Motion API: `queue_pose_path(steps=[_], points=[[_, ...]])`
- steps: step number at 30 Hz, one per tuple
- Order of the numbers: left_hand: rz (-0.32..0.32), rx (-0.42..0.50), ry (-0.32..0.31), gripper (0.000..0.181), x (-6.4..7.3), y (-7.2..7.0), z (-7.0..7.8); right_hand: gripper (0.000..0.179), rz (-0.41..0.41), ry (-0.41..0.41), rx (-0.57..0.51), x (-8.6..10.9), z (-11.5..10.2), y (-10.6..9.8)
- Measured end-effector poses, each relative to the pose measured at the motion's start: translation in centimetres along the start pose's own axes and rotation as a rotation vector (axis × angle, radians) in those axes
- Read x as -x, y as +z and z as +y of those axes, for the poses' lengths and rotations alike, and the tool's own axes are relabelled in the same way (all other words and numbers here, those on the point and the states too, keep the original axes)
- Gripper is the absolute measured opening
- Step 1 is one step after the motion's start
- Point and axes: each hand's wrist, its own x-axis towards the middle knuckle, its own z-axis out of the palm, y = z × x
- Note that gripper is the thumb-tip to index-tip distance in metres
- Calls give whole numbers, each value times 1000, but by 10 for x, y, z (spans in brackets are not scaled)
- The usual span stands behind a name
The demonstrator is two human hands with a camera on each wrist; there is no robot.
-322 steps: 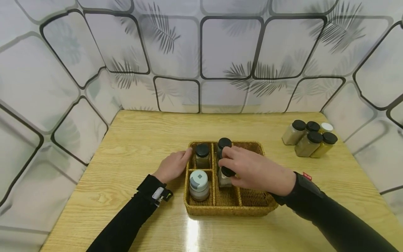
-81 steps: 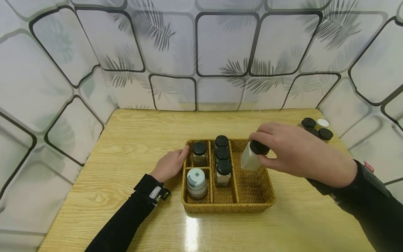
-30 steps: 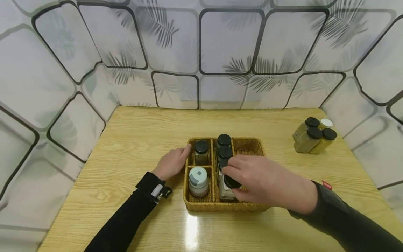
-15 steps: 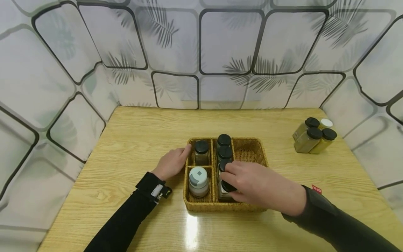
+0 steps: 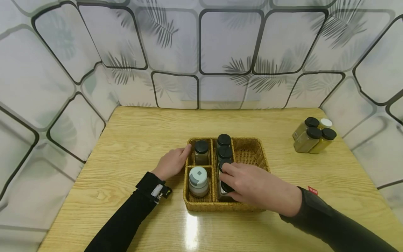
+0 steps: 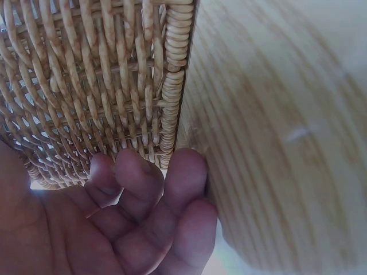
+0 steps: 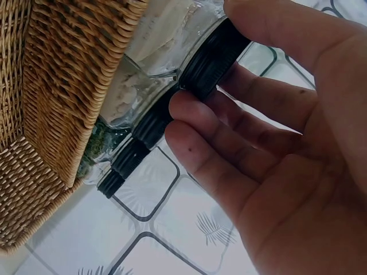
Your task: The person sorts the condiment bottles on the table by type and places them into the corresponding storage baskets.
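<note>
Pinch grip of the right hand [image 5: 255,186], over a woven basket [image 5: 207,208]
The left hand [image 5: 171,163], farther off, rests at the basket's left side; in the middle compartment [image 5: 221,203], directly below the pinch, a clear spice jar [image 5: 223,196] stands roughly upright, long axis vertical, its black lid [image 5: 225,188] in that grip

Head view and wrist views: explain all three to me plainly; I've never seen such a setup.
No machine here, just a person's bare left hand and right hand. The head view is filmed from the person's head, looking down; each wrist view is filmed from that wrist. On the wooden table stand a divided wicker basket and, at far right, a cluster of jars. The left hand rests against the basket's side; the right holds the front jar by its black lid.
</note>
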Motion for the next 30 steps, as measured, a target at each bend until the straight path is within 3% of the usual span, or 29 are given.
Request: queue_pose_path(steps=[30], points=[[0,14,-11,69,1,0,1,50,16,49,68,1,-3,9]])
